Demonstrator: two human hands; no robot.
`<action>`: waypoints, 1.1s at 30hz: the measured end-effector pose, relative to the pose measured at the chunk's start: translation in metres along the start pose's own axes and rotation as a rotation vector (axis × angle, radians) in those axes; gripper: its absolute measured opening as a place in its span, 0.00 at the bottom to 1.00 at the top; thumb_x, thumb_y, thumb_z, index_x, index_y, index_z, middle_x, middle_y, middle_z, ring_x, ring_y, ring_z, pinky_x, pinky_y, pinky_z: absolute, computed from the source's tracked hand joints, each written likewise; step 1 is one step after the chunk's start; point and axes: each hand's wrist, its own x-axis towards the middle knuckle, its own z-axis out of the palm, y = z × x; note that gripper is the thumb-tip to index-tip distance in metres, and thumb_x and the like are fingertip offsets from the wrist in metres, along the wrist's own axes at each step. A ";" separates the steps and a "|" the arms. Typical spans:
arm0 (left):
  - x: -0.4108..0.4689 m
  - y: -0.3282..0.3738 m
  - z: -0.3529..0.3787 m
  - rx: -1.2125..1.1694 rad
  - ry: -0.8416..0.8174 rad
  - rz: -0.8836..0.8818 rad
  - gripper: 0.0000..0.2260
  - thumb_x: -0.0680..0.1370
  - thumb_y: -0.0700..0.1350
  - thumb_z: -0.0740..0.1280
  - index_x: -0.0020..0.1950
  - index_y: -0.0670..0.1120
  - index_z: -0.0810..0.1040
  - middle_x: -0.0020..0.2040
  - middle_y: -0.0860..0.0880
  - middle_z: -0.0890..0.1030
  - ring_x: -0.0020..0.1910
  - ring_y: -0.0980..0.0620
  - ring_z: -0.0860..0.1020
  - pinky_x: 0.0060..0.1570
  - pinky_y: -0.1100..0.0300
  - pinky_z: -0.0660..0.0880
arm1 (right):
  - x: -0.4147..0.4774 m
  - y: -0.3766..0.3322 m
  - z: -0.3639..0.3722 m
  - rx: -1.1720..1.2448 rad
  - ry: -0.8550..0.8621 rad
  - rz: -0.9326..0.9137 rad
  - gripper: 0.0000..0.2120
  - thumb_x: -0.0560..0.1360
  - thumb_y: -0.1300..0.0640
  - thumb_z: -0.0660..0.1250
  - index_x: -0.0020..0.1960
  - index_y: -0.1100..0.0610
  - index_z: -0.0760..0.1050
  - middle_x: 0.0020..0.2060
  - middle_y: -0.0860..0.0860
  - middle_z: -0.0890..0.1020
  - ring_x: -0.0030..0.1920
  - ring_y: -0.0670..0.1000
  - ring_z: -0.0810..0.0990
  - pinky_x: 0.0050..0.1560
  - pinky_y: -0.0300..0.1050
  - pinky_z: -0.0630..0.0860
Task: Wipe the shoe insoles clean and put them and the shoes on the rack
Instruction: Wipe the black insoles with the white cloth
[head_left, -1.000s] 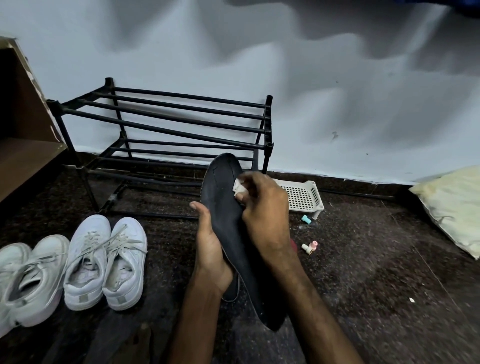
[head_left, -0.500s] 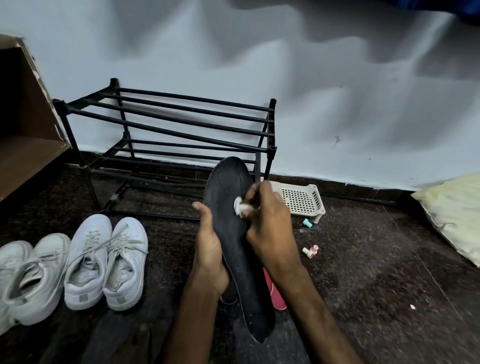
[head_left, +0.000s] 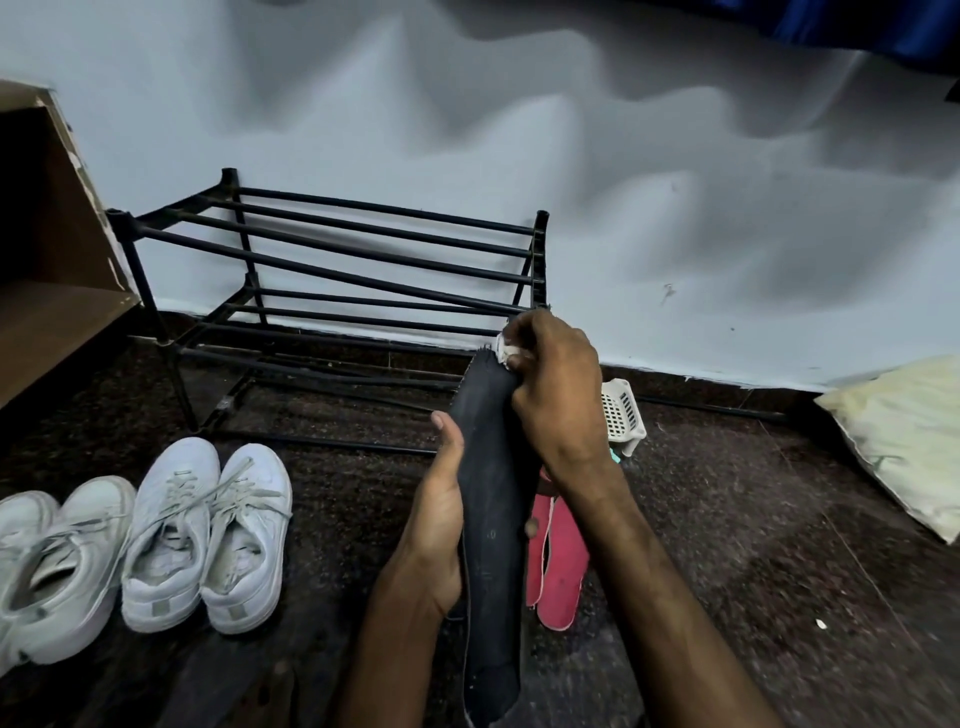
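Right hand (head_left: 556, 395), pinching the white wipe (head_left: 506, 351), has climbed to the black insole's (head_left: 493, 499) toe tip. Left hand (head_left: 441, 519) clasps the insole mid-length, above the floor (head_left: 737, 519) before the rack's (head_left: 332, 249) right corner.

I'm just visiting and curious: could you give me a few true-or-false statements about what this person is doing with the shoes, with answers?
1. The left hand holds the black insole. True.
2. The right hand works at the insole's end nearest the person. False: it pinches a white wipe against the far tip.
3. The white sneakers sit on the black rack. False: they stand on the floor in front of it.
4. Red insoles lie on the floor under the right forearm. True.
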 end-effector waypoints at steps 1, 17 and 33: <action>0.000 0.002 0.001 -0.009 -0.004 0.002 0.37 0.75 0.72 0.53 0.56 0.42 0.83 0.46 0.38 0.80 0.34 0.44 0.79 0.34 0.55 0.76 | -0.005 0.000 0.000 -0.009 0.007 -0.009 0.18 0.68 0.75 0.65 0.53 0.57 0.77 0.47 0.50 0.81 0.49 0.52 0.75 0.46 0.35 0.63; -0.001 0.006 -0.001 -0.181 -0.087 0.097 0.30 0.77 0.65 0.57 0.63 0.43 0.79 0.62 0.43 0.79 0.65 0.48 0.76 0.69 0.55 0.69 | -0.065 -0.016 0.006 0.118 -0.002 -0.102 0.09 0.72 0.70 0.67 0.49 0.59 0.79 0.46 0.51 0.77 0.49 0.52 0.75 0.51 0.39 0.71; 0.024 0.001 -0.061 -0.532 0.253 -0.022 0.35 0.79 0.62 0.59 0.73 0.35 0.67 0.70 0.37 0.72 0.67 0.40 0.73 0.57 0.43 0.75 | -0.090 0.035 0.007 0.917 -0.210 0.829 0.12 0.81 0.67 0.58 0.44 0.59 0.76 0.37 0.52 0.77 0.32 0.46 0.70 0.33 0.38 0.69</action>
